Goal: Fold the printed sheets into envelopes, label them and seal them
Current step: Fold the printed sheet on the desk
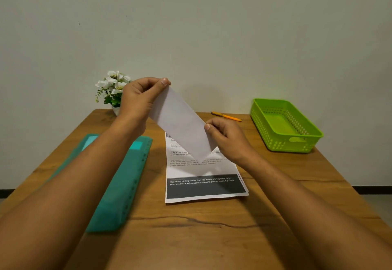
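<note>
A long white envelope or folded sheet (180, 121) is held tilted in the air above the table; which of the two it is I cannot tell. My left hand (140, 97) pinches its upper end between thumb and fingers. My right hand (227, 140) pinches its lower right edge. Beneath it a small stack of printed sheets (203, 182) lies flat on the wooden table (191, 238), with a dark band of white text near the front.
A teal plastic folder (123, 184) lies left of the sheets, partly under my left forearm. An orange pen (226, 116) lies at the table's back edge. A green perforated basket (284, 124) stands back right. A small pot of white flowers (112, 89) stands back left.
</note>
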Demonstrator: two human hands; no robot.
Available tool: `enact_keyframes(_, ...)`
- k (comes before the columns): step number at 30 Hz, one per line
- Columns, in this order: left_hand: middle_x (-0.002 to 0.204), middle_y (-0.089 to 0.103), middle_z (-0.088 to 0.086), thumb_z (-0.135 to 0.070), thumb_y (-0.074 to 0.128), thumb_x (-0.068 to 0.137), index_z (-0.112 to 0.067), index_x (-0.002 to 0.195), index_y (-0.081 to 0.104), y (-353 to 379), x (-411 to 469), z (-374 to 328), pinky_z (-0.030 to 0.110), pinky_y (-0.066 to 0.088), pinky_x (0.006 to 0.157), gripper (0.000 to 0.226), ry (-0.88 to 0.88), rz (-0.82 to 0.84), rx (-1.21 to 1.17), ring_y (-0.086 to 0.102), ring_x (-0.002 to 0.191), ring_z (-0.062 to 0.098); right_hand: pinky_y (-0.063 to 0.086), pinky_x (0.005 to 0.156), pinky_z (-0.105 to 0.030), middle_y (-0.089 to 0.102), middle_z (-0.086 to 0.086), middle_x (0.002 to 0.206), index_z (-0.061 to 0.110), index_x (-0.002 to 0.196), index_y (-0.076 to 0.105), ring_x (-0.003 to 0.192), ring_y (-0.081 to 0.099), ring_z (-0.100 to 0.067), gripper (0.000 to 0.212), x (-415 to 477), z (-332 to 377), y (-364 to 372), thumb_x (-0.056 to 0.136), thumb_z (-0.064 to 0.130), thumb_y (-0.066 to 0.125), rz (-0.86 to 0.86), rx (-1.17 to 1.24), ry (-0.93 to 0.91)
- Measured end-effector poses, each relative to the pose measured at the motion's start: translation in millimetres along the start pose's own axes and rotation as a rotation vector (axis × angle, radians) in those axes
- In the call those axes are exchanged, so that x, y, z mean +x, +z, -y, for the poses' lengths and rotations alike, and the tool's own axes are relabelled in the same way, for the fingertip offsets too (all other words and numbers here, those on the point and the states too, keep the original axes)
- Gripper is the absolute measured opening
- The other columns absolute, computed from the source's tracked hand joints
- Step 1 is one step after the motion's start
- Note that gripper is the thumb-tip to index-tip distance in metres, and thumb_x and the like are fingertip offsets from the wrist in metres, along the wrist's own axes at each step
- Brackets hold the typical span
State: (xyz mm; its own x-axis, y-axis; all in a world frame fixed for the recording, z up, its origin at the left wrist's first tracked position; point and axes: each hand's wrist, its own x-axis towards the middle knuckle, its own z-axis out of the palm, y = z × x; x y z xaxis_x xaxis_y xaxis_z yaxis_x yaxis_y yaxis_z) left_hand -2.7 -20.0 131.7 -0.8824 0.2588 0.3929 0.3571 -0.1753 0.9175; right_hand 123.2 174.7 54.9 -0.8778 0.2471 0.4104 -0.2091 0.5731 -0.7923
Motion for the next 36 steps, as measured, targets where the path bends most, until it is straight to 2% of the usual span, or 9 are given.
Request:
enact_keyframes(6, 0.087, 0.077, -0.014, -0.022, 0.075, 0.092, -0.022, 0.084, 0.077, -9.8, 4.8, 15.2, 0.011, 0.051, 0.074, 0.009, -0.066, -0.098, -0.080, 0.069, 0.088, -0.004, 0.055, 0.077, -0.050, 0.072, -0.005, 0.082, 0.011, 0.086, 0.070, 0.080, 0.067, -0.026, 0.026, -7.0, -17.8, -9.4, 0.104, 0.019, 0.053, 0.015, -0.021, 0.037)
enact_keyframes(12, 0.089, 0.076, -0.009, -0.025, 0.076, 0.092, -0.021, 0.086, 0.076, -19.2, -4.3, 39.2, 0.022, 0.053, 0.079, 0.007, -0.196, -0.170, -0.106, 0.067, 0.084, 0.002, 0.060, 0.083, -0.049, 0.076, -0.002, 0.083, 0.014, 0.088, 0.073, 0.082, 0.072, -0.018, 0.017, -8.9, -28.6, -21.5, 0.101, 0.016, 0.062, -0.084, 0.041, 0.100)
enact_keyframes(14, 0.089, 0.074, -0.007, -0.025, 0.076, 0.093, -0.018, 0.095, 0.076, -21.4, -9.6, 48.4, 0.025, 0.052, 0.079, 0.007, -0.196, -0.189, -0.017, 0.065, 0.082, 0.002, 0.060, 0.077, -0.040, 0.073, 0.001, 0.079, 0.016, 0.084, 0.071, 0.077, 0.068, -0.013, 0.017, -6.8, -23.3, -25.8, 0.099, 0.012, 0.065, -0.185, 0.089, 0.087)
enact_keyframes(16, 0.098, 0.073, -0.005, -0.025, 0.076, 0.092, -0.016, 0.112, 0.075, -22.3, -13.7, 56.2, 0.030, 0.054, 0.083, 0.022, -0.125, -0.198, 0.186, 0.065, 0.088, 0.005, 0.053, 0.072, -0.027, 0.070, 0.006, 0.078, 0.023, 0.083, 0.069, 0.075, 0.064, -0.007, 0.020, -3.2, -11.6, -31.0, 0.099, 0.011, 0.067, -0.274, 0.090, 0.037)
enact_keyframes(19, 0.116, 0.071, -0.008, -0.032, 0.078, 0.090, -0.025, 0.125, 0.070, -9.4, -18.8, 47.9, 0.027, 0.053, 0.088, 0.036, 0.089, -0.079, 0.462, 0.063, 0.105, 0.009, 0.053, 0.074, -0.030, 0.072, 0.007, 0.086, 0.027, 0.088, 0.069, 0.082, 0.065, -0.009, 0.012, 7.6, 6.8, -34.7, 0.096, 0.020, 0.068, -0.324, 0.029, -0.050)
enact_keyframes(23, 0.102, 0.075, -0.016, -0.040, 0.080, 0.086, -0.029, 0.114, 0.076, 27.4, -27.1, 18.0, 0.031, 0.054, 0.091, 0.030, 0.341, 0.259, 0.597, 0.067, 0.102, 0.001, 0.056, 0.077, -0.033, 0.073, 0.005, 0.088, 0.016, 0.092, 0.073, 0.086, 0.069, -0.013, 0.006, 19.2, 30.4, -28.2, 0.095, 0.017, 0.068, -0.311, -0.009, -0.152)
enact_keyframes(26, 0.091, 0.074, -0.018, -0.037, 0.079, 0.086, -0.031, 0.102, 0.079, 42.0, -28.6, 7.1, 0.034, 0.056, 0.086, 0.017, 0.413, 0.294, 0.653, 0.069, 0.093, 0.000, 0.056, 0.076, -0.024, 0.074, 0.005, 0.091, 0.018, 0.094, 0.075, 0.089, 0.069, -0.009, 0.008, 22.7, 43.9, -23.7, 0.096, 0.014, 0.069, -0.266, -0.014, -0.201)
enact_keyframes(32, 0.091, 0.079, -0.003, -0.026, 0.081, 0.087, -0.019, 0.093, 0.080, 40.9, -24.6, 16.7, 0.042, 0.061, 0.086, 0.009, 0.120, 0.178, 0.222, 0.074, 0.092, 0.016, 0.054, 0.086, -0.022, 0.073, -0.004, 0.101, 0.012, 0.118, 0.072, 0.094, 0.068, -0.009, 0.022, 27.0, 43.1, -26.4, 0.096, 0.012, 0.073, -0.330, 0.353, -0.050)
enact_keyframes(36, 0.090, 0.078, 0.003, -0.010, 0.077, 0.090, -0.008, 0.097, 0.074, 42.7, -31.9, 14.1, 0.025, 0.058, 0.078, 0.008, -0.034, 0.068, -0.084, 0.074, 0.086, 0.012, 0.059, 0.087, -0.035, 0.078, -0.015, 0.106, 0.002, 0.111, 0.074, 0.094, 0.072, -0.019, 0.018, 20.9, 37.5, -20.0, 0.101, 0.014, 0.066, -0.232, 0.529, 0.101)
